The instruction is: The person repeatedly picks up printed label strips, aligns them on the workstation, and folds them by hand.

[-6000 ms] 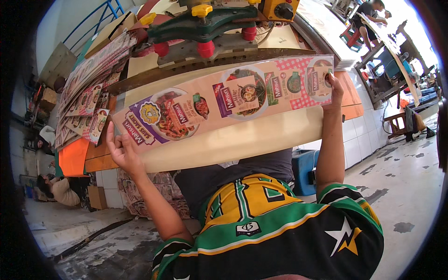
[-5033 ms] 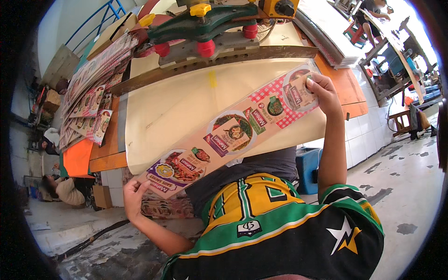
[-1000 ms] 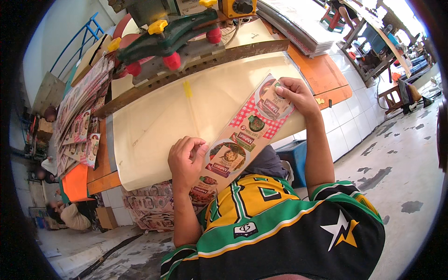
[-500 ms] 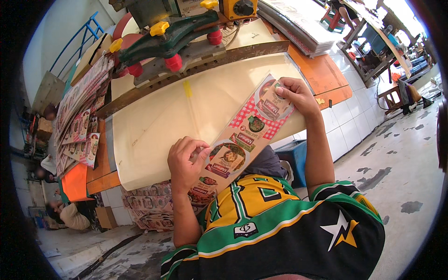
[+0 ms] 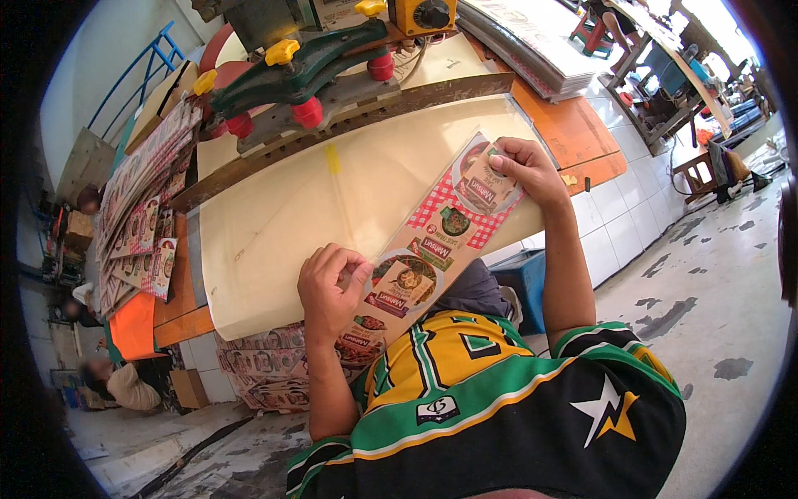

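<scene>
A long printed strip (image 5: 453, 220), with food pictures and red-and-white checks, lies slantwise between my hands. It runs from the far right down toward my lap and looks like glossy film or paper. My right hand (image 5: 532, 170) pinches its far end, thumb on top. At the strip's left edge my left hand (image 5: 332, 283) is closed, thumb and finger together on the margin. Beneath the strip's upper part is a cream-coloured sheet (image 5: 274, 241) covering the worktop. The strip's near end passes behind my left wrist and by my shirt.
Beyond the cream sheet stands a metal bar (image 5: 349, 133) under a machine's dark green arm (image 5: 312, 71) with yellow knobs and red feet. Stacked printed sheets (image 5: 137, 208) lie on the left. A blue bin (image 5: 522, 287) stands below the table's right side. Other people sit at the far left.
</scene>
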A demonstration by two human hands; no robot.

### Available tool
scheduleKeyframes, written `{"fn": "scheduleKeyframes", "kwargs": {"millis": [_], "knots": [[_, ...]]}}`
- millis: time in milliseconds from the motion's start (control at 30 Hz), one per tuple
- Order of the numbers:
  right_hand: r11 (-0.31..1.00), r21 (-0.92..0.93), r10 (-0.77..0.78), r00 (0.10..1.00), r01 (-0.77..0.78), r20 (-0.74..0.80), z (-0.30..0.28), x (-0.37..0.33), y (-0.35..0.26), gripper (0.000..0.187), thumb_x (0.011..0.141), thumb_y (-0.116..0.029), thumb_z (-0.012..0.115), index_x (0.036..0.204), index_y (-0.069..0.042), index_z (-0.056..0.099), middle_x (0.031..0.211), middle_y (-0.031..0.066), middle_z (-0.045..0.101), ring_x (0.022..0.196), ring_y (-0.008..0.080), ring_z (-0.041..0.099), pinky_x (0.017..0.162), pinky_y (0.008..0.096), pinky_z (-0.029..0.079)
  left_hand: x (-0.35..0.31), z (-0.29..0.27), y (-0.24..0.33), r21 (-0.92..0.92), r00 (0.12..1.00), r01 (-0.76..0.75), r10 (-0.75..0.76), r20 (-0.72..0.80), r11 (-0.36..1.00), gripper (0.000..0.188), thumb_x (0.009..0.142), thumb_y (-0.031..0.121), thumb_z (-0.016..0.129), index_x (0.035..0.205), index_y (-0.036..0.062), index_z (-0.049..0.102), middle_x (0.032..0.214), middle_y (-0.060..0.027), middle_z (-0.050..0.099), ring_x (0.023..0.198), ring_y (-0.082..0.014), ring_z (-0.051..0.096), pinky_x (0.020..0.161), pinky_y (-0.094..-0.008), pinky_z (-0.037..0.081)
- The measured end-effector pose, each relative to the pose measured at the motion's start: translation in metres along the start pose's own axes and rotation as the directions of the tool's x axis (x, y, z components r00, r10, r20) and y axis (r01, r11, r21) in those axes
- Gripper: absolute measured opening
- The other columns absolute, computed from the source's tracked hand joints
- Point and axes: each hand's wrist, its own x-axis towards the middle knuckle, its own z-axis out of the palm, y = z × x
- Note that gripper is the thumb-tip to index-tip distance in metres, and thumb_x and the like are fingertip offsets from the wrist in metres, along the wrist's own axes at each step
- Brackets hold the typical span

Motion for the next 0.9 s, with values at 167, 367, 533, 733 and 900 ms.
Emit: {"fn": "scheduleKeyframes", "kwargs": {"millis": [167, 367, 533, 733, 900], "knots": [[1.0, -0.009, -0.001, 1.0, 0.001, -0.006, -0.0007, 0.0002, 0.0004, 0.034, 0.097, -0.033, 0.072, 0.101, 0.001, 0.07, 0.086, 0.0034, 0.072, 0.074, 0.0066, 0.066, 0.067, 0.0223, 0.052, 0.0001, 0.0003, -0.0016, 0.01, 1.0, -0.009, 0.01, -0.003, 1.0, 0.018, 0.088, 0.02, 0.075, 0.08, 0.0069, 0.065, 0.075, -0.0045, 0.06, 0.072, -0.025, 0.059, 0.069, -0.0374, 0.044], [1.0, -0.017, -0.003, 1.0, 0.003, -0.01, 0.0012, -0.0009, -0.0015, 0.034, 0.097, -0.034, 0.072, 0.1, 0.0, 0.07, 0.085, 0.0029, 0.072, 0.074, 0.006, 0.065, 0.067, 0.0224, 0.051, -0.0009, 0.0016, -0.0026, 0.013, 1.0, -0.015, 0.015, -0.009, 1.0, 0.019, 0.089, 0.02, 0.074, 0.08, 0.0068, 0.065, 0.075, -0.0051, 0.059, 0.071, -0.0261, 0.059, 0.068, -0.0383, 0.043], [1.0, 0.002, 0.001, 1.0, 0.0, -0.008, 0.0018, -0.0008, -0.0015, 0.036, 0.097, -0.035, 0.072, 0.1, 0.001, 0.07, 0.085, 0.0028, 0.071, 0.074, 0.0061, 0.065, 0.067, 0.0225, 0.051, -0.0002, 0.0018, -0.0023, 0.012, 1.0, -0.018, 0.018, -0.012, 1.0, 0.019, 0.089, 0.021, 0.074, 0.08, 0.0064, 0.064, 0.074, -0.0054, 0.059, 0.071, -0.0262, 0.058, 0.068, -0.0382, 0.043], [1.0, -0.026, -0.002, 1.0, 0.001, -0.022, 0.002, -0.0021, -0.0046, 0.038, 0.097, -0.036, 0.073, 0.1, 0.001, 0.07, 0.085, 0.0031, 0.071, 0.075, 0.0062, 0.065, 0.067, 0.0226, 0.051, 0.0007, 0.001, -0.0005, 0.009, 1.0, -0.009, 0.01, -0.006, 1.0, 0.022, 0.092, 0.022, 0.071, 0.079, 0.0061, 0.063, 0.074, -0.0055, 0.058, 0.07, -0.0258, 0.057, 0.068, -0.038, 0.043], [1.0, -0.016, -0.005, 1.0, 0.005, -0.011, 0.002, -0.0011, -0.0033, 0.039, 0.096, -0.037, 0.073, 0.099, 0.002, 0.07, 0.086, 0.0031, 0.071, 0.076, 0.0063, 0.064, 0.068, 0.0226, 0.051, -0.0003, 0.0031, -0.0038, 0.038, 1.0, -0.027, 0.028, -0.006, 0.999, 0.024, 0.094, 0.025, 0.069, 0.08, 0.0064, 0.062, 0.074, -0.0053, 0.057, 0.071, -0.0258, 0.057, 0.069, -0.038, 0.042]]}}
